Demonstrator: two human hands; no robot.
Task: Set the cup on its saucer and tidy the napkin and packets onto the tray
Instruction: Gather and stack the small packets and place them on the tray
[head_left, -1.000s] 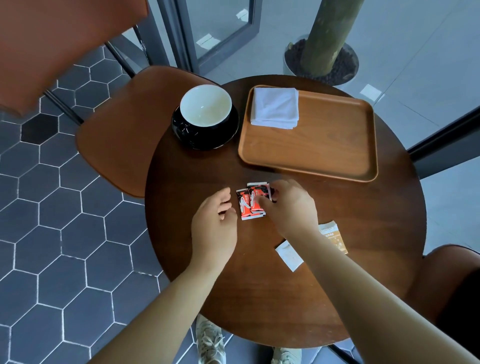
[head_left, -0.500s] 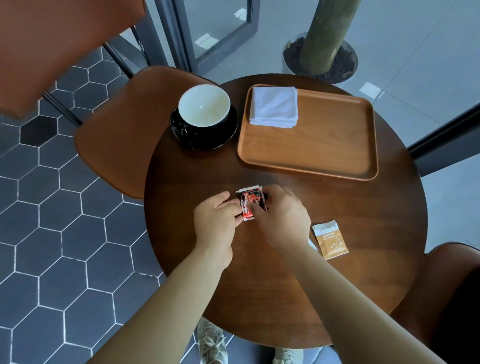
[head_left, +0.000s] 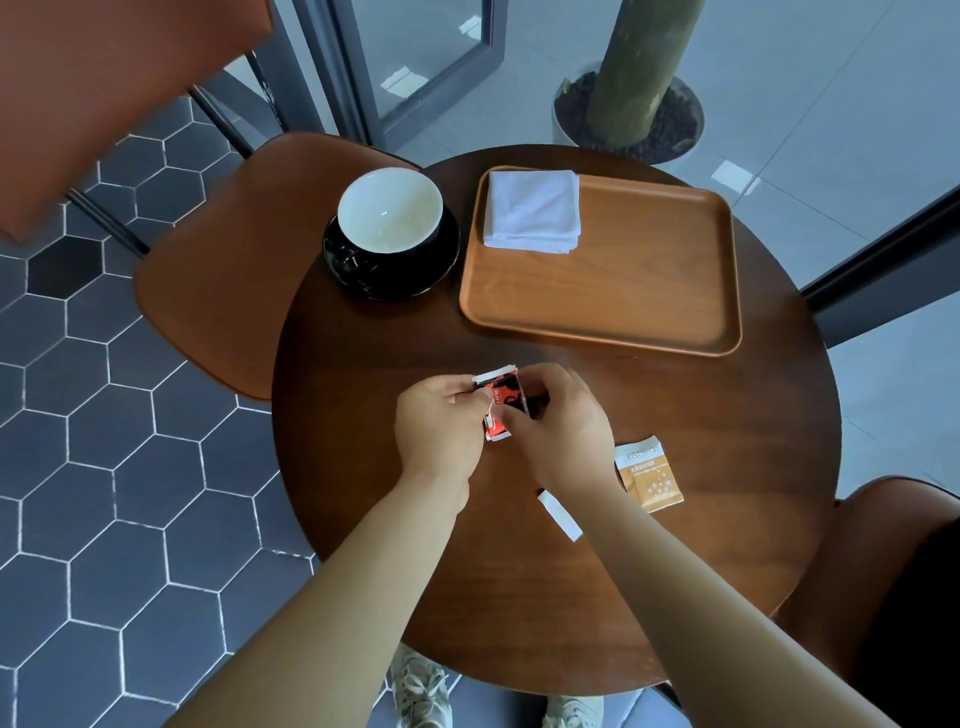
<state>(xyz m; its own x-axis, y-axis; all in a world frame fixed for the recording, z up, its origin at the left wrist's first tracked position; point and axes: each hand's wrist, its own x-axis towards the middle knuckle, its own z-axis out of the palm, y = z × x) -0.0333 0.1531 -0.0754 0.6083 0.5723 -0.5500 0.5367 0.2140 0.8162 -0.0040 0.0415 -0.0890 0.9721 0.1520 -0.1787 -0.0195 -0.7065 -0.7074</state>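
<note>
A small stack of red packets (head_left: 501, 395) is held between both hands near the middle of the round, dark-wood worktop (head_left: 363, 364); whether it touches the wood cannot be told. The grip of the left hand (head_left: 441, 421) is pinched on the stack's left edge, and the grip of the right hand (head_left: 563, 421) is curled round its right side.

At the far left of the worktop a white-lined cup (head_left: 389, 210) is set on a black saucer (head_left: 363, 275). Just beside it lies a wooden tray (head_left: 623, 291), with a folded white napkin (head_left: 532, 210) in its far left corner. An orange packet (head_left: 649, 478) lies flat on the wood right of the right wrist, and a white packet (head_left: 560, 516) is partly hidden by the right forearm.

The floor (head_left: 104, 467) is laid in dark hexagonal tiles with pale joints. A brown chair seat (head_left: 218, 270) is seen at the worktop's left edge. Beyond it, a dark-framed glass door (head_left: 431, 52) and a planter (head_left: 628, 114) holding a thick trunk are seen.
</note>
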